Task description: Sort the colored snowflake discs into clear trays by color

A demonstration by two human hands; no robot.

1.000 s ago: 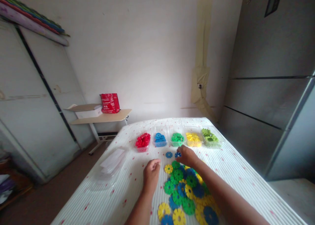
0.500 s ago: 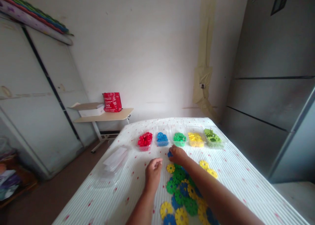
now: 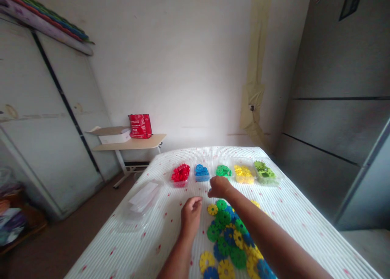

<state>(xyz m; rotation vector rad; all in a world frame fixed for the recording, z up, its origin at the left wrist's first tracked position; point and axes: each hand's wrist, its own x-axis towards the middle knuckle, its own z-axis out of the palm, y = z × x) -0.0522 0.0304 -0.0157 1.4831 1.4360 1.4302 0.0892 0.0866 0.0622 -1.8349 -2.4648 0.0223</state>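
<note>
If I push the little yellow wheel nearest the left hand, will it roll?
Probably not: the yellow wheel lies flat, so it should slide. It looks thin, so it's likely light. Its notched edge might catch on the ridged tablecloth.

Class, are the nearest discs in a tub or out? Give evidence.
Out: the discs lie overlapping on the cloth, with no walls around them; the tubs stand in a row beyond.

Head camera sat near, above the table (image 3: 128, 250), looking forward and down; wall (image 3: 183, 67) at 12 o'clock, fridge (image 3: 338, 120) at 3.
</note>
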